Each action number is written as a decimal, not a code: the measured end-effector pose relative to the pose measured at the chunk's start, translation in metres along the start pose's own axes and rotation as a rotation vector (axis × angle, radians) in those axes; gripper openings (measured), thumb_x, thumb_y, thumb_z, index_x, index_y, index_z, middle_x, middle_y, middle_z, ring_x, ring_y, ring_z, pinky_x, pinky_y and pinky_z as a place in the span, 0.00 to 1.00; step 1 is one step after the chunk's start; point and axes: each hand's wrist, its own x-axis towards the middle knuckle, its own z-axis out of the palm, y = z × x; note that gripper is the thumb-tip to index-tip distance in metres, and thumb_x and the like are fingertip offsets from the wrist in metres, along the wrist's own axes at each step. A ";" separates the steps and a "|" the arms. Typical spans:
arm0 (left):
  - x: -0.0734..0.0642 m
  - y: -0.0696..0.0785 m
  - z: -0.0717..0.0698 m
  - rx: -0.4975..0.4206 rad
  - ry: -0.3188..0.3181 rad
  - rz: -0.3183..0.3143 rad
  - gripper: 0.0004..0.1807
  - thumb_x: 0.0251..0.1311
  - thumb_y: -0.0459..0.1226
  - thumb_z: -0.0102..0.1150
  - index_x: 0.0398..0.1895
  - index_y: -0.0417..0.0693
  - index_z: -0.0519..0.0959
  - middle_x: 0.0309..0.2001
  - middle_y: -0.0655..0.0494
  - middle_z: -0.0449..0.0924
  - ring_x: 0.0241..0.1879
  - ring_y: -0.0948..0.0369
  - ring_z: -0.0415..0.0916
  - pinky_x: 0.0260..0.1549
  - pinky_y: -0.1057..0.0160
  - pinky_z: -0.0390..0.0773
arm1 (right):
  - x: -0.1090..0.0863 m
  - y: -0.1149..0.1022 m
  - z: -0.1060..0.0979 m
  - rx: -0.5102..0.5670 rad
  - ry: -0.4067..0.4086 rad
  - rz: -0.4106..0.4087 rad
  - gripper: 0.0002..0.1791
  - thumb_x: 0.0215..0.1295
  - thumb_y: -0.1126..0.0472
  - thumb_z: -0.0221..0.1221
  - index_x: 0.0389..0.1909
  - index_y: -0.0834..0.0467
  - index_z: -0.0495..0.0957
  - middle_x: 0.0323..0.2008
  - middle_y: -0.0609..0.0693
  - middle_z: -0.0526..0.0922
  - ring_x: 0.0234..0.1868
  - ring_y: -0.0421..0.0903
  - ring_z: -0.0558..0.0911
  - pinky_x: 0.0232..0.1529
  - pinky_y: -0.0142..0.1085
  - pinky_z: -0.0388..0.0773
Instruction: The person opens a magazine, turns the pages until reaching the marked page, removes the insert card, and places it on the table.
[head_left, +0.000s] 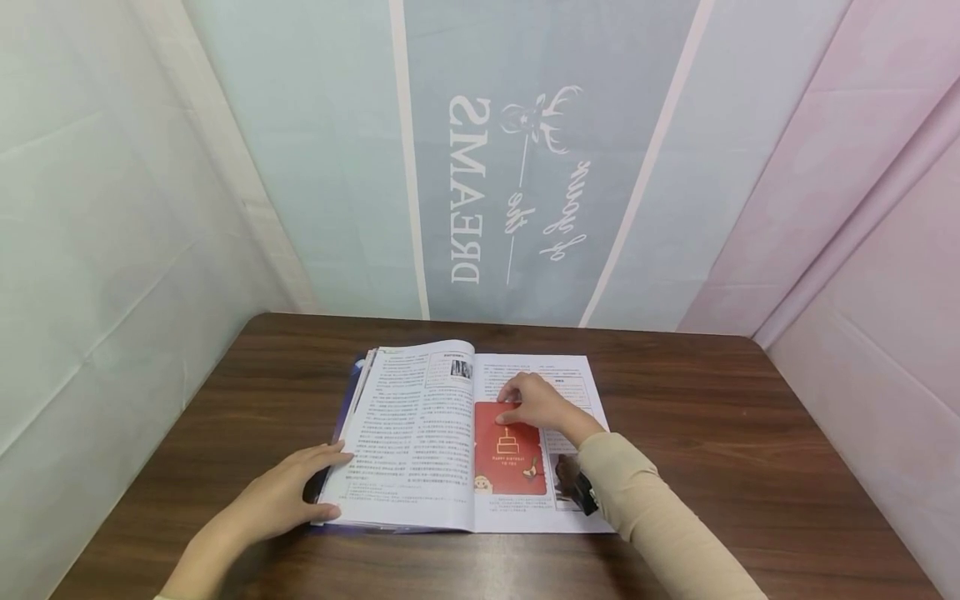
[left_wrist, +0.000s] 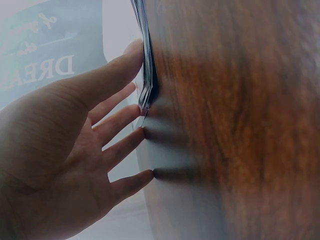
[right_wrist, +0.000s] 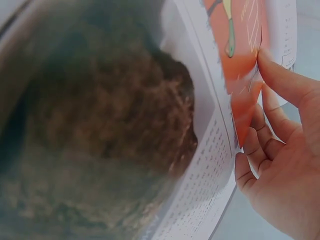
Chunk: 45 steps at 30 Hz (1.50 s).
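Observation:
An open magazine (head_left: 405,442) lies on the wooden table, its pages covered in print. On its right page is a red birthday card (head_left: 517,479) with a gold cake outline and small cartoon figures. My right hand (head_left: 536,402) pinches the card's upper part, thumb on the face and fingers around the top edge; the right wrist view shows this hand (right_wrist: 285,130) at the orange-red card (right_wrist: 242,65). At the magazine's left edge, my left hand (head_left: 277,492) rests with fingers spread and fairly straight. In the left wrist view, its thumb touches the page stack (left_wrist: 146,65).
A dark wood table (head_left: 712,442) extends around the magazine. Behind it hangs a pale blue-grey cloth (head_left: 360,167) with mirrored lettering, and light cloth walls stand at both sides. A dark wrist device (head_left: 583,493) sits under the right forearm, over the page's lower right.

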 end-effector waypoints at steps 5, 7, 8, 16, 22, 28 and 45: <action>-0.001 0.001 0.000 -0.001 -0.002 -0.006 0.39 0.46 0.50 0.76 0.63 0.49 0.76 0.68 0.39 0.68 0.67 0.37 0.63 0.54 0.30 0.68 | 0.001 -0.001 0.000 0.013 -0.032 0.003 0.14 0.54 0.61 0.74 0.40 0.58 0.82 0.32 0.47 0.79 0.35 0.43 0.74 0.40 0.36 0.77; -0.001 0.001 -0.001 -0.002 -0.004 -0.009 0.38 0.47 0.50 0.76 0.63 0.49 0.76 0.68 0.39 0.68 0.67 0.37 0.63 0.54 0.30 0.68 | 0.001 -0.001 0.000 0.021 -0.045 -0.004 0.15 0.55 0.61 0.73 0.42 0.59 0.82 0.32 0.47 0.78 0.35 0.43 0.74 0.38 0.35 0.77; -0.001 0.001 -0.001 -0.002 -0.005 -0.011 0.38 0.47 0.50 0.76 0.63 0.49 0.76 0.68 0.39 0.68 0.67 0.37 0.63 0.54 0.30 0.68 | 0.001 0.000 -0.001 0.029 -0.051 -0.012 0.15 0.55 0.62 0.73 0.42 0.59 0.82 0.33 0.47 0.78 0.35 0.43 0.74 0.38 0.35 0.77; -0.001 0.002 -0.002 -0.015 -0.012 -0.018 0.39 0.47 0.51 0.75 0.64 0.49 0.76 0.68 0.40 0.67 0.67 0.37 0.62 0.54 0.30 0.68 | -0.001 0.003 -0.009 0.137 -0.091 -0.046 0.08 0.64 0.60 0.66 0.42 0.55 0.81 0.36 0.47 0.80 0.37 0.45 0.75 0.35 0.35 0.77; -0.002 0.003 -0.002 -0.016 -0.013 -0.024 0.39 0.46 0.50 0.76 0.64 0.49 0.76 0.68 0.39 0.67 0.67 0.37 0.62 0.55 0.30 0.68 | -0.004 0.006 -0.014 0.141 -0.069 -0.098 0.07 0.71 0.61 0.58 0.45 0.56 0.81 0.37 0.48 0.81 0.40 0.46 0.77 0.45 0.41 0.77; -0.001 0.002 -0.002 -0.017 -0.022 -0.028 0.39 0.47 0.50 0.75 0.65 0.50 0.75 0.69 0.40 0.66 0.68 0.37 0.61 0.55 0.29 0.67 | -0.011 0.012 -0.024 0.212 -0.061 -0.077 0.09 0.74 0.60 0.54 0.47 0.56 0.81 0.46 0.53 0.82 0.45 0.50 0.77 0.45 0.40 0.78; -0.001 0.000 0.000 -0.025 -0.007 -0.011 0.39 0.47 0.49 0.76 0.64 0.49 0.75 0.69 0.40 0.66 0.68 0.37 0.61 0.58 0.31 0.65 | -0.037 0.060 -0.057 0.265 -0.006 -0.005 0.09 0.73 0.61 0.54 0.46 0.60 0.80 0.41 0.54 0.82 0.40 0.49 0.77 0.41 0.37 0.75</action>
